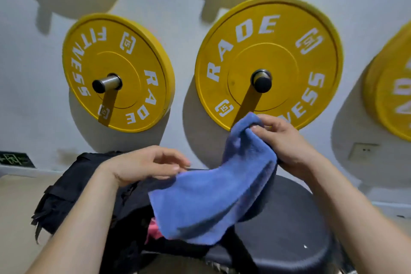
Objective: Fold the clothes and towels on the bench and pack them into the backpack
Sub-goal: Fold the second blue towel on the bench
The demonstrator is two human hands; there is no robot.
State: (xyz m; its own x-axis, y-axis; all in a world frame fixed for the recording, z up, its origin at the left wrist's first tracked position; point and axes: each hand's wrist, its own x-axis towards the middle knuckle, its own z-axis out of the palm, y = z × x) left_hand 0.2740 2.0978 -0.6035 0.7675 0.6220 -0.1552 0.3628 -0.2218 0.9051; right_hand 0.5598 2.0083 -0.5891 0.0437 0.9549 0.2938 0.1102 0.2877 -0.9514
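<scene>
Head view shows the right hand [287,142] pinching the top corner of a blue towel [213,202] and holding it up, so the towel hangs over the black bench [289,229] and the black backpack [66,193]. The left hand [142,164] is at the towel's left edge with loose fingers, and I cannot tell if it grips the towel or only touches it. A bit of pink cloth [155,230] peeks out under the towel, and yellow weight plates [115,55] hang on the wall behind.
</scene>
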